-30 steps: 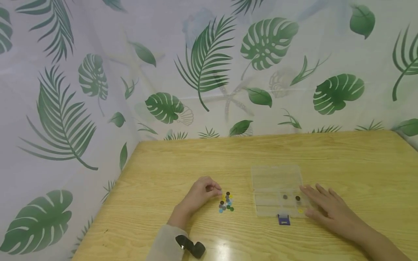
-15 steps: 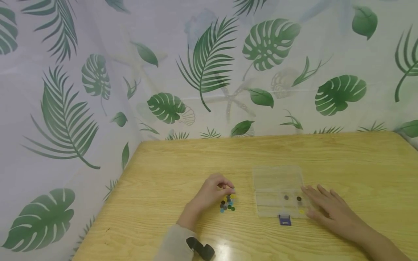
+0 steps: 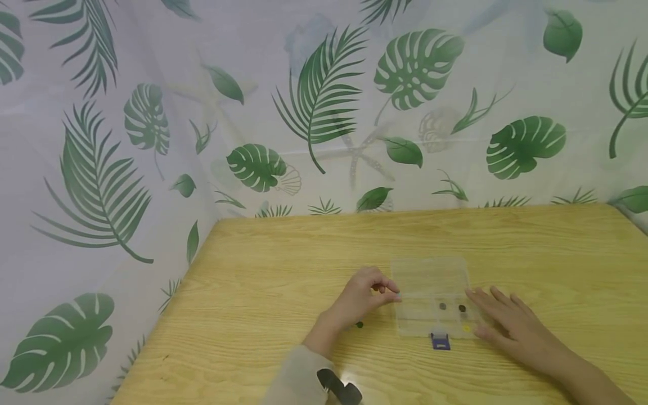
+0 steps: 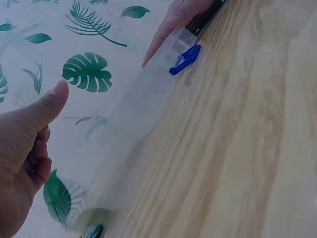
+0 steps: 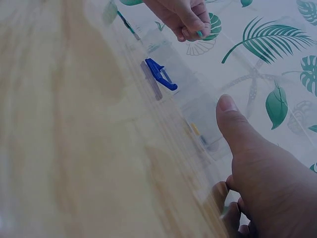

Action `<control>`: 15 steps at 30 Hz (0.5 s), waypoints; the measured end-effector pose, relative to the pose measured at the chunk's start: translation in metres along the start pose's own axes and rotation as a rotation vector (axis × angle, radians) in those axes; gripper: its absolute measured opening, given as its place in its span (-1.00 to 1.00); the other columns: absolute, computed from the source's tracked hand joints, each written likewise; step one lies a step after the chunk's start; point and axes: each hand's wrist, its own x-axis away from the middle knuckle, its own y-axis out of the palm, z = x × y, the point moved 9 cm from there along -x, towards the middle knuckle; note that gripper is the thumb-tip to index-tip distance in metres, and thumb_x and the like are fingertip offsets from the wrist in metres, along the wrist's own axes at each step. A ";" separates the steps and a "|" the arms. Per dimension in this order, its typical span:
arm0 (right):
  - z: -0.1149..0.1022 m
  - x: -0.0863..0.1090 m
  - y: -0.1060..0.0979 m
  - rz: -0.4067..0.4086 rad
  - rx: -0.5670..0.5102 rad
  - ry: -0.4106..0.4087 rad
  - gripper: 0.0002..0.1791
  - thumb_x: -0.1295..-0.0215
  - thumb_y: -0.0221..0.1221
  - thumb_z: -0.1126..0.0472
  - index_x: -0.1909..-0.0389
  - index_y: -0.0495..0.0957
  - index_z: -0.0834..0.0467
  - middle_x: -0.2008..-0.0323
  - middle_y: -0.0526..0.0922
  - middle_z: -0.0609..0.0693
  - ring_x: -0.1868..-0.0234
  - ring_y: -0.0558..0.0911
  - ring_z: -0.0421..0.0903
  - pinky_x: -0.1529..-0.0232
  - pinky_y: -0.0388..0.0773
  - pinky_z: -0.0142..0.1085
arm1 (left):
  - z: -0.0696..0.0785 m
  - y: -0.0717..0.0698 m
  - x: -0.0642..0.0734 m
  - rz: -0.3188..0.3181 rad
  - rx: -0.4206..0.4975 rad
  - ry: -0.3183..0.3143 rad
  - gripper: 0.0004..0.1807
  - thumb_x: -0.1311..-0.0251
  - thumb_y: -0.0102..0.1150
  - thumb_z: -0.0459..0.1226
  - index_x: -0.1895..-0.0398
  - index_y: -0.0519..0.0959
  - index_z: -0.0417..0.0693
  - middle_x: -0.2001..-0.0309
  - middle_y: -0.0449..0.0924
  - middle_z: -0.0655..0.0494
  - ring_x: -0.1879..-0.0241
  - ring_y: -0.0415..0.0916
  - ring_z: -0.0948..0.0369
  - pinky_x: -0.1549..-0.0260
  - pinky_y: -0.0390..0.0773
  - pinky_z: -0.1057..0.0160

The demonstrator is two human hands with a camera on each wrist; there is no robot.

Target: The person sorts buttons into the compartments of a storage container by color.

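My left hand (image 3: 368, 295) pinches a small blue disc, like a button, between thumb and fingertips, at the left edge of a clear plastic compartment box (image 3: 417, 325). In the right wrist view the held disc (image 5: 199, 33) shows as a teal sliver. The box lies with its lid (image 3: 429, 273) laid back and a blue latch (image 3: 440, 341) at the front. Inside are a grey disc (image 3: 442, 306), a black disc (image 3: 462, 309) and a yellow disc (image 3: 466, 328). My right hand (image 3: 511, 326) rests at the box's right side, fingers extended.
Behind my left hand lies the pile of loose discs, mostly hidden; a dark green disc (image 3: 359, 324) shows. The wooden table (image 3: 253, 270) meets a leaf-printed cloth (image 3: 324, 140) at its back and left.
My left hand has moved right from the pile of discs to the box's left edge, carrying the small blue disc. My right hand has stayed in place.
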 end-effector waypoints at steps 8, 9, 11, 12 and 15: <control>-0.001 -0.001 0.000 0.003 0.004 0.006 -0.29 -0.31 0.13 0.14 -0.44 0.11 0.01 -0.31 0.27 0.32 -0.34 0.05 0.45 -0.38 -0.45 0.11 | 0.016 0.029 -0.016 -0.037 -0.027 -0.003 -0.88 -0.07 0.33 -0.19 0.36 0.69 -0.02 0.45 0.48 0.25 0.40 0.28 0.45 0.32 0.36 0.56; -0.001 -0.001 -0.001 0.003 0.005 0.008 -0.30 -0.31 0.13 0.13 -0.44 0.11 0.01 -0.31 0.27 0.32 -0.34 0.06 0.46 -0.38 -0.46 0.12 | 0.017 0.033 -0.018 -0.042 -0.039 -0.008 -0.88 -0.07 0.33 -0.18 0.36 0.69 -0.02 0.46 0.47 0.26 0.40 0.28 0.46 0.33 0.36 0.57; -0.001 -0.001 -0.001 0.004 0.005 0.009 -0.30 -0.31 0.13 0.13 -0.44 0.12 0.00 -0.31 0.28 0.32 -0.33 0.07 0.47 -0.37 -0.45 0.14 | 0.019 0.040 -0.022 -0.049 -0.045 -0.024 -0.88 -0.07 0.34 -0.18 0.36 0.70 -0.02 0.48 0.45 0.28 0.42 0.27 0.46 0.36 0.35 0.58; -0.001 -0.001 -0.001 0.002 0.004 0.010 -0.30 -0.31 0.13 0.13 -0.44 0.11 0.00 -0.31 0.28 0.32 -0.33 0.07 0.47 -0.37 -0.45 0.14 | 0.020 0.044 -0.023 -0.051 -0.051 -0.037 -0.88 -0.07 0.34 -0.18 0.37 0.71 -0.01 0.49 0.44 0.29 0.42 0.26 0.46 0.38 0.34 0.58; -0.001 -0.001 -0.001 0.001 0.005 0.009 -0.30 -0.32 0.13 0.13 -0.44 0.11 0.00 -0.32 0.28 0.31 -0.33 0.07 0.47 -0.37 -0.46 0.13 | 0.024 0.055 -0.027 -0.067 -0.068 -0.049 -0.86 -0.07 0.33 -0.15 0.36 0.72 0.01 0.50 0.41 0.33 0.43 0.25 0.47 0.41 0.32 0.58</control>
